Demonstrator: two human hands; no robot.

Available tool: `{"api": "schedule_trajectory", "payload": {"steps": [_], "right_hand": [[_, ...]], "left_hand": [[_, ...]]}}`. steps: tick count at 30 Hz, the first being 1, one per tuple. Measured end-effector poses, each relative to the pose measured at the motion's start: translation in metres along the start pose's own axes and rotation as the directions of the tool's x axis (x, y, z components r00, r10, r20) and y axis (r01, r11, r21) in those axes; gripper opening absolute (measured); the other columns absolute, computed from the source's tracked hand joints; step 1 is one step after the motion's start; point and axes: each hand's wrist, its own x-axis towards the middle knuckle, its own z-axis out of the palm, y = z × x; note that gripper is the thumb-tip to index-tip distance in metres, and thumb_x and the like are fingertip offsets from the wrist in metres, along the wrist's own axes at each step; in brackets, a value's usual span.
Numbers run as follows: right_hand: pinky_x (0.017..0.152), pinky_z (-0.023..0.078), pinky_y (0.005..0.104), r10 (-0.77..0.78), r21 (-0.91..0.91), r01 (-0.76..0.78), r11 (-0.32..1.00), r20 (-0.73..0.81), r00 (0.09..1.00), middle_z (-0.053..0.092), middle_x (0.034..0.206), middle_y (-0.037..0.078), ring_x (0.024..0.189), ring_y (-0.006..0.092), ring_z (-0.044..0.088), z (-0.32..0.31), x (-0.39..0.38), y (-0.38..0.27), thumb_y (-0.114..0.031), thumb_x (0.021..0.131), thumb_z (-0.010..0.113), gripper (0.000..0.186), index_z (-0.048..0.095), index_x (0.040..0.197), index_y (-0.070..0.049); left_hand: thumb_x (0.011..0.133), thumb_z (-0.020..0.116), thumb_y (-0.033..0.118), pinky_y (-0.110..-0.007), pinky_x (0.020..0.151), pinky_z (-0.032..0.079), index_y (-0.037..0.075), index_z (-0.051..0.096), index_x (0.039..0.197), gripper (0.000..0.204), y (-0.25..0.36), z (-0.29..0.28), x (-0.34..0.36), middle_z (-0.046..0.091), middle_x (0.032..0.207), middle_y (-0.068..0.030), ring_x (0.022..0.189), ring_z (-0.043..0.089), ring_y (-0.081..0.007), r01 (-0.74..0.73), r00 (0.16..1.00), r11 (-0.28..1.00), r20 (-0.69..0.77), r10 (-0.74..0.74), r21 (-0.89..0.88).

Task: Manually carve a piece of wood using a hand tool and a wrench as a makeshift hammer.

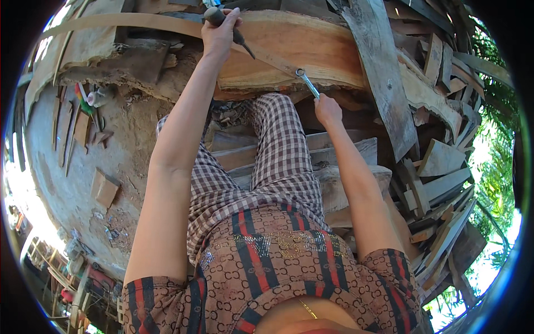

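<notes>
My left hand (218, 38) is closed round a pointed hand tool (245, 46) with a thick, rounded, greyish-brown handle. Its dark shank tapers down to the right, above a broad reddish-brown slab of wood (311, 42); I cannot tell its exact kind. In my right hand (329, 110) is a shiny wrench (308, 84), gripped near its lower end. The wrench's ring end points up and left, at the right end of a long, thin, brownish band (139, 21). That band curves in from the far left, passes behind my left hand and lies across the slab.
A grey weathered plank (384, 72) leans across the slab's right side. Scrap boards (445, 172) pile up at the right. On the concrete floor (61, 172) at the left lie thin sticks and a wooden block (105, 187). My checked trouser legs (281, 145) reach the slab's edge.
</notes>
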Motion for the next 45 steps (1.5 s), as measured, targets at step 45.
{"api": "schedule_trajectory", "payload": {"steps": [45], "right_hand": [[0.07, 0.044, 0.0459, -0.17, 0.182, 0.186, 0.965, -0.101, 0.98, 0.06, 0.077, 0.025, 0.08, 0.0416, 0.059, -0.038, 0.03, -0.016, -0.028, 0.085, 0.054, 0.031, 0.063, 0.096, -0.001]], "left_hand": [[0.078, 0.07, 0.025, -0.027, 0.069, 0.048, 0.006, 0.064, 0.086, 0.022, -0.027, -0.026, 0.021, 0.063, 0.076, 0.0, 0.072, 0.059, -0.0094, -0.018, 0.987, 0.942, 0.158, -0.038, 0.336]]}}
